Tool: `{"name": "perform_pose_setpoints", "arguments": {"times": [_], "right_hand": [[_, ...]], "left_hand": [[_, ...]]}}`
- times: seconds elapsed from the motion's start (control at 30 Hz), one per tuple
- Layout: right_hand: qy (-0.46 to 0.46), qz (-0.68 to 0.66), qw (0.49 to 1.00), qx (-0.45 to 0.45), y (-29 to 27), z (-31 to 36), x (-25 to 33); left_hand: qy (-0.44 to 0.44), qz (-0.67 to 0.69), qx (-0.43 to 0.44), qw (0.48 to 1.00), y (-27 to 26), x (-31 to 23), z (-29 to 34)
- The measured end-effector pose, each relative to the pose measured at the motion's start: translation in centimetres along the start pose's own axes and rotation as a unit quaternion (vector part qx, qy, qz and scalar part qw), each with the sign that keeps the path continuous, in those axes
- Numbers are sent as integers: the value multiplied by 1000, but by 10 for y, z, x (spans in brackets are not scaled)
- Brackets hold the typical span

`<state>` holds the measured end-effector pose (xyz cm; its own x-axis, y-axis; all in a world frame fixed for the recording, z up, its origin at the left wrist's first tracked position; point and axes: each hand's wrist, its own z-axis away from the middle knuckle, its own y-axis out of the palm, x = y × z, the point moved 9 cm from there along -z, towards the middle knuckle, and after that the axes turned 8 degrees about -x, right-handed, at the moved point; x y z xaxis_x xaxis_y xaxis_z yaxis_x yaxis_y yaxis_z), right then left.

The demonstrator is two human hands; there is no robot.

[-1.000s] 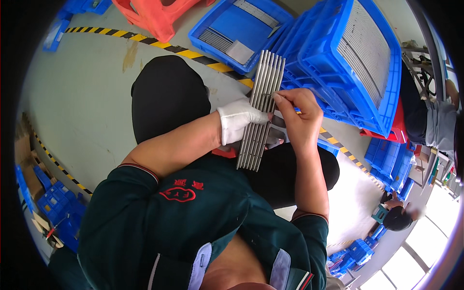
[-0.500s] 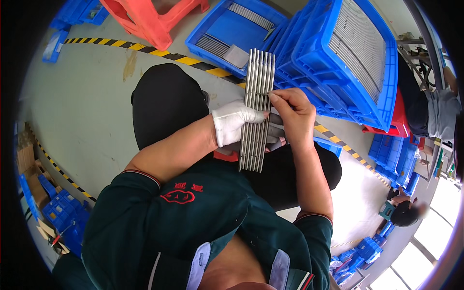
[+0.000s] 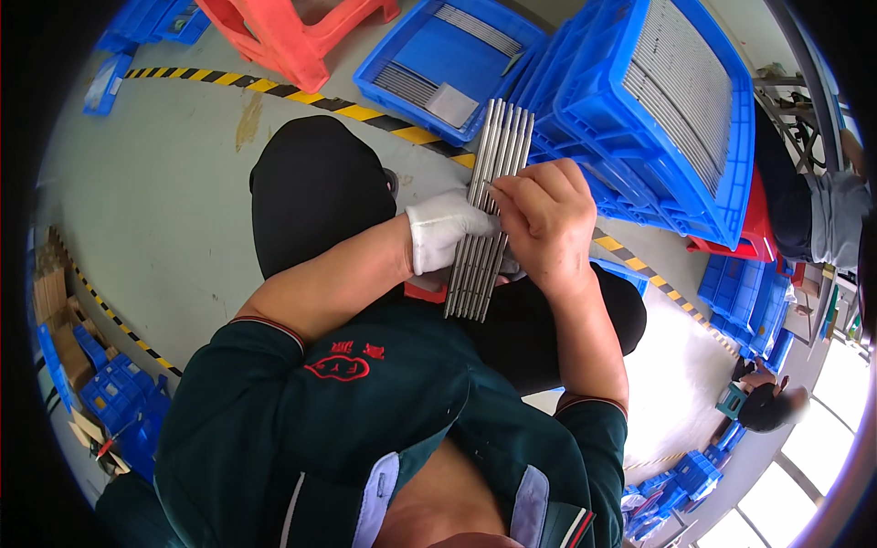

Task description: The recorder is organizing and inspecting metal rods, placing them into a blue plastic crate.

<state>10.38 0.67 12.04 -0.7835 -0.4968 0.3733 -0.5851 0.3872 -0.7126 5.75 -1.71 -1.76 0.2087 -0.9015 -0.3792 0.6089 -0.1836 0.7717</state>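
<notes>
Several slim metal rods [image 3: 477,265] lie side by side in a flat row above my lap, tilted slightly to the right at the far end. My left hand [image 3: 448,228], in a white glove with bare fingertips, is closed around the row at its middle. Over the rods is my bare right hand [image 3: 548,219], its thumb and forefinger pinched together at the rods' upper half. Whatever small thing the pinch holds is too fine to name. The right hand covers part of the left fingers.
A blue crate [image 3: 411,55] with rods and a white block stands ahead. To its right, stacked blue crates [image 3: 594,119] carry a top crate full of rods. A red stool [image 3: 283,36] is at the far left. Striped floor tape [image 3: 365,114] runs between. Other people are at the right.
My right hand has moved left across the rods, and now hides more of the left fingers. The far end of the rods has tipped to the right.
</notes>
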Motion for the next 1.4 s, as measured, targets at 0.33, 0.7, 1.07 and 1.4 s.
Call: {"name": "perform_pose_setpoints", "arguments": {"times": [0.33,0.7,1.07,1.4], "right_hand": [[61,-44,997,-9,-12,1,-9],[230,-139,963,0,2,17,-42],[87,-59,994,0,-6,6,-19],[19,-30,999,-4,-6,3,-6]], "left_hand": [[-9,25,5,1000,-3,7,-5],[-38,55,62,996,9,5,1],[-13,40,52,998,0,5,-1],[3,43,64,997,1,5,-2]]}}
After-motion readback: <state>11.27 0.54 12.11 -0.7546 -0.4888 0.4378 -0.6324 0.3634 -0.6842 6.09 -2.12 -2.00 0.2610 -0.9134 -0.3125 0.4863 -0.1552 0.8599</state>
